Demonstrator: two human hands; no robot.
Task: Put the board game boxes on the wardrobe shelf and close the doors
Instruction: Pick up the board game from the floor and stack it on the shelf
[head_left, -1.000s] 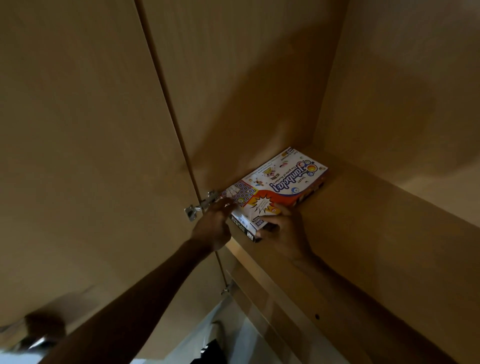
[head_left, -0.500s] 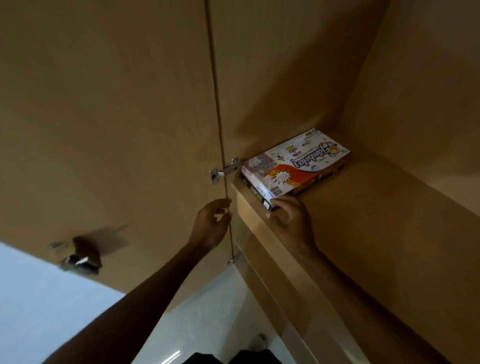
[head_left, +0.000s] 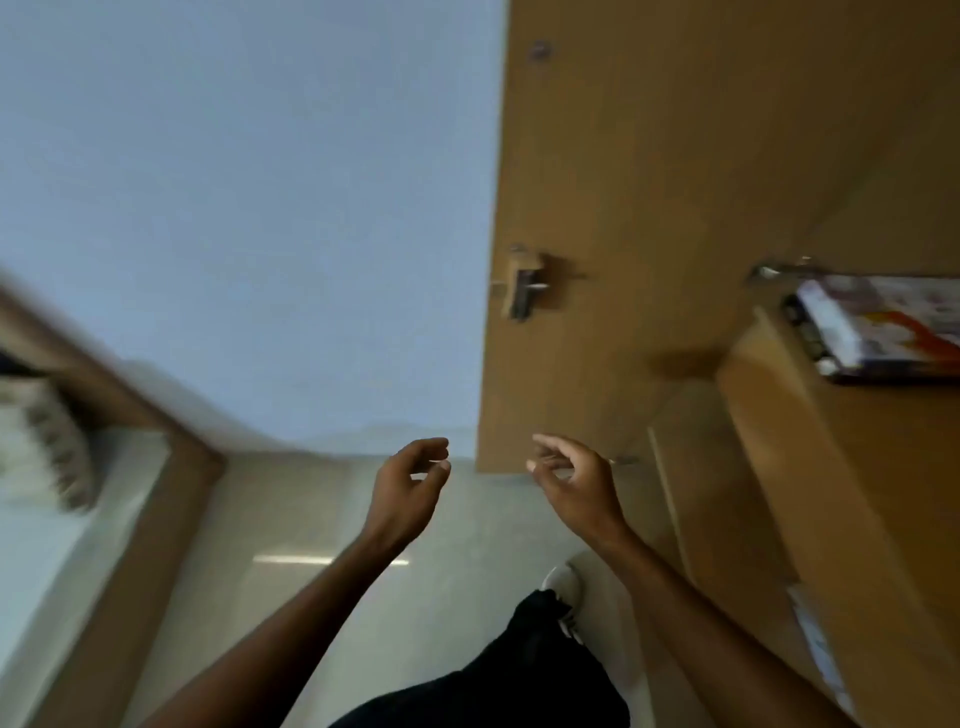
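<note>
The stacked board game boxes (head_left: 878, 332) lie flat on the wardrobe shelf (head_left: 810, 447) at the right edge, white and orange lid on top. The open wooden wardrobe door (head_left: 613, 208) stands left of the shelf, with a metal latch fitting (head_left: 524, 286) on its inner face. My left hand (head_left: 410, 488) hangs in the air below and left of the door's lower corner, fingers loosely curled and empty. My right hand (head_left: 571, 478) is just under the door's bottom edge, fingers apart, holding nothing.
A pale wall (head_left: 249, 208) fills the upper left. A blurred wooden frame (head_left: 156, 447) runs along the lower left. Pale floor tiles (head_left: 311, 571) lie below, with my dark trouser leg (head_left: 498, 691) and white shoe (head_left: 566, 587) near the wardrobe base.
Both hands have come down from the shelf; my right hand has let go of the boxes. The view has swung left and down, so the boxes now sit at the right edge.
</note>
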